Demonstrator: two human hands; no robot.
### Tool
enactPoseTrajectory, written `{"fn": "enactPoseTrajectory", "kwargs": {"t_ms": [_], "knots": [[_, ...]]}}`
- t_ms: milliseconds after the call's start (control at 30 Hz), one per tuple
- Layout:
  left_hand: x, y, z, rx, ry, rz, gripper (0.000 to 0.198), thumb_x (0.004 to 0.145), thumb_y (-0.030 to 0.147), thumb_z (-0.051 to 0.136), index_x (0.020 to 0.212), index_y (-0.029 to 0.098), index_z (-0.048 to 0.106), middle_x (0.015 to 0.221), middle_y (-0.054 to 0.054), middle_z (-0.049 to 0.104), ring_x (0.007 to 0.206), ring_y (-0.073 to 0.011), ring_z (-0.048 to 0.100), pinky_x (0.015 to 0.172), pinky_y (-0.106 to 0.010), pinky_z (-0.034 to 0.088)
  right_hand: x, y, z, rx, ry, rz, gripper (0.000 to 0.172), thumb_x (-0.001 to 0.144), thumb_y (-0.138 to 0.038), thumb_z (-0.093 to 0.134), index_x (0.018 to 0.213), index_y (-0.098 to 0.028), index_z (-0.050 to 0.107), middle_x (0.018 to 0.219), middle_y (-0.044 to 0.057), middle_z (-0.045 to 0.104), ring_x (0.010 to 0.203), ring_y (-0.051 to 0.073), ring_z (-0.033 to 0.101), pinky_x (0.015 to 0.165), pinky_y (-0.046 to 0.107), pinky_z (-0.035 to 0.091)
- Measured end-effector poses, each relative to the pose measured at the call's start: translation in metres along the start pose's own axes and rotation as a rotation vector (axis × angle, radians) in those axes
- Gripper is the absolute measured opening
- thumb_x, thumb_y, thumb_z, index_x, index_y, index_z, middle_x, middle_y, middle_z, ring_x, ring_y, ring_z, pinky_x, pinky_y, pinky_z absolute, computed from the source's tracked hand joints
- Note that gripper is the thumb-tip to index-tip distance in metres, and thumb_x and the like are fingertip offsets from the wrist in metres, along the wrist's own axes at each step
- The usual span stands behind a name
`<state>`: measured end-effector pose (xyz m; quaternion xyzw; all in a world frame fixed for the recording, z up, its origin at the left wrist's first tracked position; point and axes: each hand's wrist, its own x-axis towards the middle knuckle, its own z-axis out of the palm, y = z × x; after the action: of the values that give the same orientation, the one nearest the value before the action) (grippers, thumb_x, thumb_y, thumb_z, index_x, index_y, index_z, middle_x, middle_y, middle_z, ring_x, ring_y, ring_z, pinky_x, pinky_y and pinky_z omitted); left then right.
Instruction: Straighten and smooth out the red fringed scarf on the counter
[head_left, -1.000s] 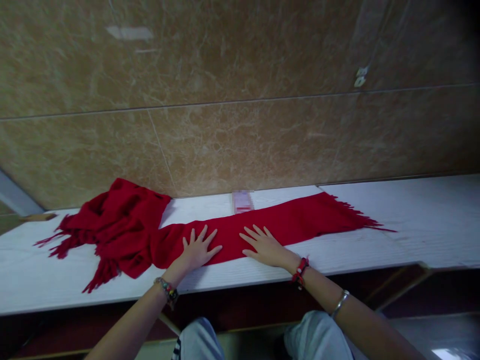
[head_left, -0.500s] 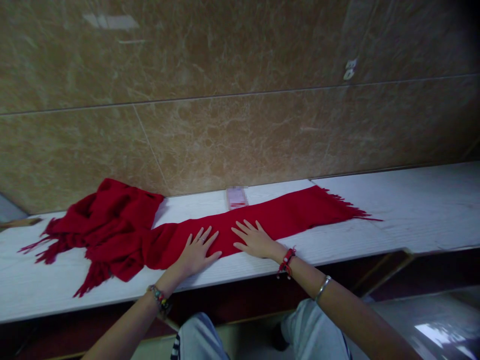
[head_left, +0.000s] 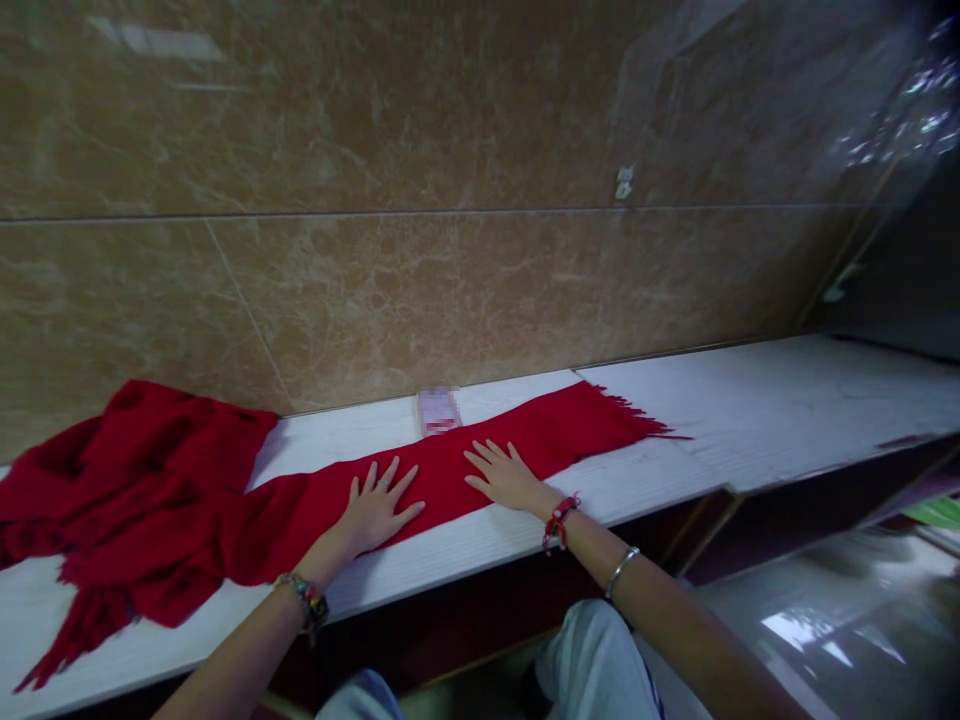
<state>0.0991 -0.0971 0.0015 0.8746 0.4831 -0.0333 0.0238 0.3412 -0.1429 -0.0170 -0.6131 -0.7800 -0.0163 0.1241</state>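
Observation:
A red fringed scarf (head_left: 442, 468) lies along a white bench top. Its right part is spread flat and ends in a fringe, while the left part is heaped in loose folds. My left hand (head_left: 377, 510) rests palm down on the flat stretch near the heap, fingers spread. Further right, my right hand (head_left: 510, 475) also presses flat on the cloth with its fingers apart. Neither hand grips the fabric. Just behind the scarf, close to the wall, is a small pale pink packet (head_left: 438, 411) whose details are blurred.
The white bench top (head_left: 750, 400) runs along a brown marbled wall (head_left: 420, 280) that carries a small white fitting (head_left: 624, 182). Dark open compartments (head_left: 450, 630) lie below its front edge, close to my knees (head_left: 592, 650). Shiny floor (head_left: 810, 610) shows at lower right.
The view has turned to the right, so the scarf and packet appear further left. My hands are slightly further apart on the scarf, both still flat.

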Motion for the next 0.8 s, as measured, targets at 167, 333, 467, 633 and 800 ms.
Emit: {"fn": "enactPoseTrajectory", "kwargs": {"t_ms": [167, 333, 467, 633, 800], "knots": [[0.012, 0.0, -0.006, -0.017, -0.007, -0.03, 0.069, 0.077, 0.066, 0.028, 0.136, 0.032, 0.018, 0.145, -0.009, 0.007, 0.129, -0.04, 0.003, 0.095, -0.063, 0.012, -0.012, -0.016, -0.01, 0.024, 0.193, 0.009, 0.046, 0.087, -0.04, 0.038, 0.128, -0.02, 0.038, 0.138, 0.01, 0.031, 0.129, 0.026, 0.018, 0.099, 0.058, 0.013], [0.043, -0.007, -0.018, -0.073, 0.15, -0.078, 0.056, 0.084, 0.049, 0.032, 0.133, 0.023, 0.03, 0.143, -0.012, 0.02, 0.129, -0.0347, 0.014, 0.096, -0.056, 0.021, -0.023, -0.028, -0.011, 0.083, 0.118, -0.204, 0.034, 0.083, -0.03, 0.049, 0.114, -0.017, 0.054, 0.124, 0.008, 0.05, 0.117, 0.02, 0.04, 0.098, 0.038, 0.031], [0.066, -0.022, -0.025, -0.174, 0.086, 0.0, 0.047, 0.082, 0.039, 0.04, 0.121, 0.015, 0.045, 0.122, -0.014, 0.051, 0.11, -0.0247, 0.047, 0.089, -0.037, 0.037, -0.026, -0.032, -0.019, 0.012, 0.148, -0.375, 0.028, 0.081, -0.026, 0.054, 0.108, -0.017, 0.056, 0.106, 0.008, 0.06, 0.104, 0.018, 0.048, 0.088, 0.031, 0.038], [0.086, -0.031, -0.032, -0.216, 0.008, 0.038, 0.033, 0.073, 0.038, 0.05, 0.092, 0.014, 0.062, 0.092, -0.009, 0.066, 0.084, -0.0207, 0.058, 0.073, -0.027, 0.042, -0.023, -0.051, -0.026, -0.163, 0.101, -0.55, 0.023, 0.086, -0.015, 0.045, 0.107, -0.015, 0.054, 0.084, 0.007, 0.062, 0.083, 0.017, 0.054, 0.071, 0.029, 0.041], [0.104, -0.032, -0.037, -0.326, -0.054, 0.065, 0.037, 0.068, 0.038, 0.052, 0.091, 0.011, 0.06, 0.086, -0.007, 0.065, 0.072, -0.0171, 0.057, 0.063, -0.024, 0.042, -0.012, -0.061, -0.021, -0.223, 0.149, -0.612, 0.031, 0.087, -0.012, 0.041, 0.118, -0.013, 0.043, 0.084, 0.007, 0.062, 0.076, 0.016, 0.054, 0.062, 0.028, 0.038]]}}
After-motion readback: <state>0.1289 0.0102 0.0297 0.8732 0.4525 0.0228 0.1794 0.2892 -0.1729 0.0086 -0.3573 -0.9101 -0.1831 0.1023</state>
